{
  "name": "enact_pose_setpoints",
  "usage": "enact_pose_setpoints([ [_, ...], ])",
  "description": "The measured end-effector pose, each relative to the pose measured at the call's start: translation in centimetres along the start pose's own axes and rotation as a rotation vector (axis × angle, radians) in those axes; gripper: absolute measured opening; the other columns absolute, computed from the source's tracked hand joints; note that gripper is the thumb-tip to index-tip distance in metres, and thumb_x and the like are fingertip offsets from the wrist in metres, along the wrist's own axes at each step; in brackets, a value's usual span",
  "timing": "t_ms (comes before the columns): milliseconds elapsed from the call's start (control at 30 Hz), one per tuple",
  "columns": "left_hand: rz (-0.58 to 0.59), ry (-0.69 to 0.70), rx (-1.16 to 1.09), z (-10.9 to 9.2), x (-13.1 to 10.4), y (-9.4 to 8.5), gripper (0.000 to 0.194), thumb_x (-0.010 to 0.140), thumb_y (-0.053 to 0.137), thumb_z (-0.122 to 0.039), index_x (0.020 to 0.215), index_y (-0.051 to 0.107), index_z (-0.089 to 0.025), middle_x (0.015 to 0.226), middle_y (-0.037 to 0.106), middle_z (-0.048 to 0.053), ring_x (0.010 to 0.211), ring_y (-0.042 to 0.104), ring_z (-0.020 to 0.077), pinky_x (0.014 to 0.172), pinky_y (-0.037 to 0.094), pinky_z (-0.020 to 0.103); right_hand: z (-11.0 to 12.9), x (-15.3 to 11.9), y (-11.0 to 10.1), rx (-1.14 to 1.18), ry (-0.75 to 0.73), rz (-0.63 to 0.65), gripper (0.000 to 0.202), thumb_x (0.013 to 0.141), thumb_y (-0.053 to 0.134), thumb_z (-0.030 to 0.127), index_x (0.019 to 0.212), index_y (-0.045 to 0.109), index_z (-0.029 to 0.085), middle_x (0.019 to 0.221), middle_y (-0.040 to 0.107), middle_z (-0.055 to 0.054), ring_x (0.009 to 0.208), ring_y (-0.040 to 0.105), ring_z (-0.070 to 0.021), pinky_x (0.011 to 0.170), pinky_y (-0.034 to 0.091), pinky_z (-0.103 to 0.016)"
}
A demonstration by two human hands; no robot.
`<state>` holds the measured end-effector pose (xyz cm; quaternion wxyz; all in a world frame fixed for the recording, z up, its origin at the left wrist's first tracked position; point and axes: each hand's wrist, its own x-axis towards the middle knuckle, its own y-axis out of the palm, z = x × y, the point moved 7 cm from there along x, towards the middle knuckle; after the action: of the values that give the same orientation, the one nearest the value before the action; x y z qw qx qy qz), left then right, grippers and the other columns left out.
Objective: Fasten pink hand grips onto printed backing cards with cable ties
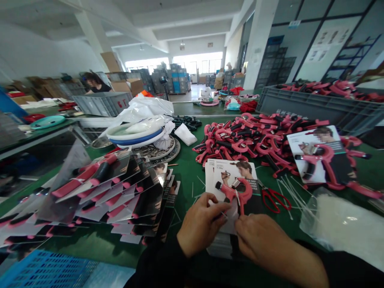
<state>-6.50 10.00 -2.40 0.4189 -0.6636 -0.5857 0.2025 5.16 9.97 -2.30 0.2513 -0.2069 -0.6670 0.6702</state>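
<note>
A pink and black hand grip [245,191] lies on a printed card [220,170] on top of a small stack of cards in front of me. A thin white tie runs around the grip. My left hand [202,224] is at the card's left side, its fingers pinched together; what lies between them is too small to make out. My right hand [261,236] is closed at the lower part of the grip, its fingertips partly hidden. Red scissors [274,199] and loose white ties [289,196] lie just right of the cards.
Carded grips [120,192] are stacked at the left, above a blue basket [51,270]. A heap of loose grips [240,136] lies behind the cards, with a grey crate [303,108] behind it. A plastic bag [339,224] sits at right. A person [97,85] is at the far left.
</note>
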Motion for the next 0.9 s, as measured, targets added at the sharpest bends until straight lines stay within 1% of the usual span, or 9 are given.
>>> enact_pose_setpoints([
  [100, -0.003, 0.124, 0.030, -0.4, 0.1, 0.1, 0.020, 0.080, 0.060, -0.026, 0.096, 0.069, -0.034, 0.108, 0.056, 0.003, 0.073, 0.055, 0.0138, 0.066, 0.046, 0.027, -0.7, -0.2, -0.4, 0.082, -0.007, -0.004, 0.015, 0.078, 0.046, 0.012, 0.070, 0.057, 0.018, 0.067, 0.062, -0.003, 0.059, 0.058, -0.0173, 0.052, 0.037, -0.028],
  [200, 0.007, 0.145, -0.037, -0.1, 0.6, 0.5, 0.018, 0.083, 0.056, -0.024, 0.093, 0.070, -0.031, 0.105, 0.056, 0.002, 0.070, 0.055, 0.0114, 0.066, 0.045, 0.025, -1.2, -0.6, -1.6, 0.284, -0.028, -0.120, 0.017, 0.085, 0.040, 0.014, 0.082, 0.056, 0.016, 0.089, 0.063, -0.009, 0.081, 0.059, -0.0196, 0.069, 0.045, -0.031],
  [267, 0.012, 0.148, -0.095, 0.1, 0.9, 0.7, 0.018, 0.083, 0.054, -0.023, 0.093, 0.069, -0.026, 0.103, 0.056, 0.003, 0.070, 0.056, 0.0105, 0.068, 0.046, 0.024, -1.4, -0.7, -2.1, 0.461, -0.041, -0.192, 0.019, 0.089, 0.036, 0.016, 0.084, 0.054, 0.017, 0.101, 0.061, -0.011, 0.093, 0.057, -0.0194, 0.078, 0.044, -0.032],
  [333, 0.014, 0.146, -0.117, 0.2, 1.1, 0.7, 0.018, 0.083, 0.054, -0.022, 0.092, 0.069, -0.023, 0.101, 0.056, 0.005, 0.078, 0.058, 0.0126, 0.071, 0.046, 0.024, -1.5, -0.4, -1.9, 0.642, -0.013, -0.202, 0.021, 0.092, 0.034, 0.020, 0.083, 0.052, 0.018, 0.098, 0.060, -0.009, 0.090, 0.057, -0.0161, 0.078, 0.045, -0.028],
  [400, 0.027, 0.152, -0.125, 0.2, 1.2, 0.5, 0.019, 0.083, 0.054, -0.020, 0.094, 0.069, -0.023, 0.101, 0.056, 0.005, 0.086, 0.059, 0.0146, 0.075, 0.047, 0.024, -1.6, 0.1, -1.2, 0.755, 0.037, -0.151, 0.023, 0.094, 0.032, 0.024, 0.083, 0.050, 0.019, 0.085, 0.060, -0.005, 0.078, 0.058, -0.0137, 0.071, 0.045, -0.026],
  [500, 0.051, 0.146, -0.104, 0.0, 1.3, 0.3, 0.021, 0.083, 0.053, -0.022, 0.097, 0.069, -0.025, 0.101, 0.057, 0.005, 0.085, 0.060, 0.0143, 0.075, 0.047, 0.025, -1.7, 0.8, -0.3, 0.669, 0.134, -0.049, 0.026, 0.094, 0.030, 0.026, 0.079, 0.050, 0.018, 0.075, 0.058, -0.004, 0.071, 0.056, -0.0162, 0.066, 0.044, -0.029],
  [600, 0.052, 0.109, 0.031, -0.5, 1.5, 0.5, 0.024, 0.078, 0.054, -0.022, 0.096, 0.068, -0.027, 0.103, 0.057, 0.003, 0.073, 0.061, 0.0126, 0.069, 0.048, 0.025, -2.1, 1.3, 0.0, 0.519, 0.207, 0.060, 0.023, 0.091, 0.032, 0.022, 0.080, 0.051, 0.017, 0.081, 0.061, -0.008, 0.076, 0.057, -0.0198, 0.068, 0.043, -0.032],
  [733, 0.022, 0.061, 0.143, -1.1, 1.5, 1.0, 0.021, 0.070, 0.056, -0.024, 0.088, 0.068, -0.027, 0.104, 0.058, 0.002, 0.069, 0.061, 0.0146, 0.063, 0.047, 0.027, -2.5, 1.8, -0.2, 0.468, 0.188, 0.141, 0.020, 0.085, 0.036, 0.013, 0.085, 0.056, 0.014, 0.084, 0.064, -0.011, 0.077, 0.060, -0.0221, 0.069, 0.043, -0.033],
  [900, -0.024, -0.030, 0.198, -1.7, 1.3, 1.3, 0.015, 0.072, 0.056, -0.033, 0.081, 0.066, -0.027, 0.114, 0.054, 0.002, 0.070, 0.062, 0.0165, 0.057, 0.045, 0.027, -2.6, 1.8, 0.3, 0.417, 0.189, 0.186, 0.024, 0.084, 0.035, 0.011, 0.090, 0.058, 0.011, 0.090, 0.066, -0.016, 0.084, 0.063, -0.0253, 0.073, 0.043, -0.034],
])
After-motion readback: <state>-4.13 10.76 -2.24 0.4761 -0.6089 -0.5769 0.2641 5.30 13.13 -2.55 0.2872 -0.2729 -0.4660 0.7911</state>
